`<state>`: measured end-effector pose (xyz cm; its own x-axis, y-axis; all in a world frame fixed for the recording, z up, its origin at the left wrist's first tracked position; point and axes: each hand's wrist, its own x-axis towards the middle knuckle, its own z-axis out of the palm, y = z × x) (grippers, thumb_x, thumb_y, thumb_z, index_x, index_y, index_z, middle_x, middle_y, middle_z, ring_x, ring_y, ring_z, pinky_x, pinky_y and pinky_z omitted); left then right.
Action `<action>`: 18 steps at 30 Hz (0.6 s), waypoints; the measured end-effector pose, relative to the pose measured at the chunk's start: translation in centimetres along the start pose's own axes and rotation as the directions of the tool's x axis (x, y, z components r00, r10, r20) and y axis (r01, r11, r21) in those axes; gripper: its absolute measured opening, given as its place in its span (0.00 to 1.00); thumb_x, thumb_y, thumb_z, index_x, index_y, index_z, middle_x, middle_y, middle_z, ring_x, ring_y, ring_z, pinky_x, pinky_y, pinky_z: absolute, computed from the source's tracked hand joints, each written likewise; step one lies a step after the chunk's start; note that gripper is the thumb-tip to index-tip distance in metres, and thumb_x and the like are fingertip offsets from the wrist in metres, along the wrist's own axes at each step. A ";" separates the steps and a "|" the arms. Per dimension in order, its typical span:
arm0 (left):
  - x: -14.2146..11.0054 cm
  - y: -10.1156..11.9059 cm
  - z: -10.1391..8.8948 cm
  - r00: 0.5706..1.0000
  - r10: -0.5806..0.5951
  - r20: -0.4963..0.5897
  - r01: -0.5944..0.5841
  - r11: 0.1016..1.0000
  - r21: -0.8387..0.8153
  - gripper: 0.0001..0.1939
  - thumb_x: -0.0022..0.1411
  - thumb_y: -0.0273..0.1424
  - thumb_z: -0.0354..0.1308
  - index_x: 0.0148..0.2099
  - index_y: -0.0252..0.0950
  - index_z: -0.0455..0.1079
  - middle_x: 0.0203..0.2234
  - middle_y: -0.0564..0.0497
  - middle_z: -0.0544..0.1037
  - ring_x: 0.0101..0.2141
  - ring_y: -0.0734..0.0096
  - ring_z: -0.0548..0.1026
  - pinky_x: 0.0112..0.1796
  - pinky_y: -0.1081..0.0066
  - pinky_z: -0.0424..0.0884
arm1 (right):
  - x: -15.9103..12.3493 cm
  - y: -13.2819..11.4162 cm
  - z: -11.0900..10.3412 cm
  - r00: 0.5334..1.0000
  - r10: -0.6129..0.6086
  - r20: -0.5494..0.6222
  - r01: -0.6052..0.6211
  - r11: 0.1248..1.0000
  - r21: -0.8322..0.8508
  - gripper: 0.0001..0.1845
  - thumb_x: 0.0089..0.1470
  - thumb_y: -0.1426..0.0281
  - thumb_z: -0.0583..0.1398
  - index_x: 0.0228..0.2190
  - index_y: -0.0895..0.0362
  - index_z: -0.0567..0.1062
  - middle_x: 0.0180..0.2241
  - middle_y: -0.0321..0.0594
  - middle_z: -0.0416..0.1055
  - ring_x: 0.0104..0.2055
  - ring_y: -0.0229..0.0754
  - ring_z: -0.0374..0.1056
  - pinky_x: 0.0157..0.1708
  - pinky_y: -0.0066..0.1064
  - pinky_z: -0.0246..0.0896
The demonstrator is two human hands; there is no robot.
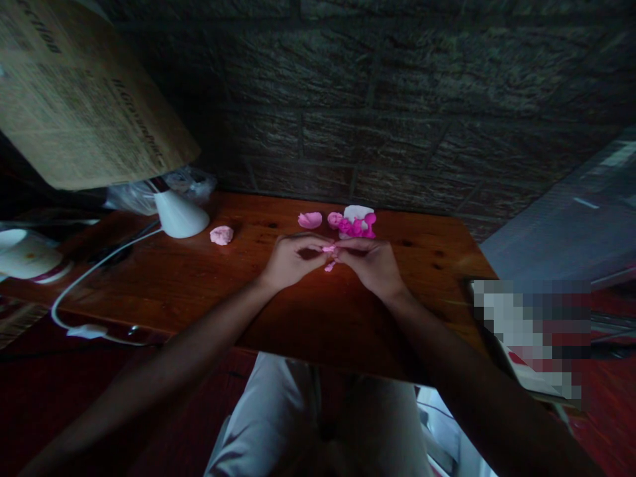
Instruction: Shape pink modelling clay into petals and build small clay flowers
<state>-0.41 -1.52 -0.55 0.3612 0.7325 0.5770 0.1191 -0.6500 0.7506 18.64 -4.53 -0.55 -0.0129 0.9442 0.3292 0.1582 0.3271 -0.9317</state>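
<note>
Above the middle of the wooden table, my left hand and my right hand meet at the fingertips. Between them they pinch a small pink piece that looks like modelling clay. A second little pink bit shows just below the fingers; whether it hangs from the first or lies on the table I cannot tell. Just beyond my hands are a pink petal-like shape, a rounded light pink piece and several brighter pink pieces, partly over a white square.
A crumpled pale pink lump lies left, near the white lamp base and its newsprint shade. The lamp's white cord drops over the table edge. A white cup stands far left; a blurred framed item is at right.
</note>
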 end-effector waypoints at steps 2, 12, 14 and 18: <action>0.1 0.3 0.1 1.000 0.003 -0.007 -0.003 1.000 -0.030 0.07 0.58 0.32 0.70 0.38 0.36 0.82 0.39 0.45 0.87 0.40 0.64 0.85 0.44 0.67 0.80 | 0.0 -0.2 0.2 0.999 0.016 -0.040 -0.015 1.000 0.025 0.05 0.46 0.69 0.69 0.29 0.53 0.85 0.32 0.38 0.84 0.34 0.44 0.79 0.40 0.37 0.76; 0.9 -0.7 0.2 0.971 -0.239 -0.013 0.216 0.899 -0.380 0.14 0.52 0.37 0.75 0.39 0.36 0.83 0.39 0.46 0.87 0.41 0.62 0.84 0.51 0.60 0.78 | 0.4 -0.4 0.4 0.993 0.117 -0.023 -0.108 0.962 0.251 0.09 0.46 0.63 0.69 0.31 0.52 0.85 0.31 0.35 0.84 0.31 0.40 0.79 0.38 0.35 0.78; 0.9 -0.8 0.0 0.963 -0.270 -0.016 0.242 0.886 -0.396 0.15 0.51 0.37 0.76 0.39 0.36 0.83 0.39 0.46 0.87 0.41 0.61 0.84 0.52 0.59 0.77 | 0.2 -0.5 0.2 0.999 0.046 0.008 -0.047 0.983 0.175 0.10 0.48 0.62 0.69 0.34 0.51 0.85 0.34 0.35 0.84 0.34 0.41 0.79 0.40 0.37 0.79; 0.9 -0.8 -0.1 0.951 -0.310 -0.018 0.278 0.875 -0.396 0.16 0.50 0.37 0.76 0.41 0.36 0.83 0.38 0.46 0.87 0.38 0.63 0.84 0.46 0.62 0.79 | -0.3 -0.9 0.0 0.995 -0.091 0.033 0.091 0.996 -0.009 0.10 0.53 0.63 0.68 0.39 0.49 0.86 0.41 0.36 0.85 0.42 0.46 0.81 0.46 0.40 0.78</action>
<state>-0.24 -0.35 -0.64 0.2899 0.9013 0.3218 -0.1614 -0.2854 0.9447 18.48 -5.13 0.15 -0.0595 0.9115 0.4070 0.1656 0.4111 -0.8964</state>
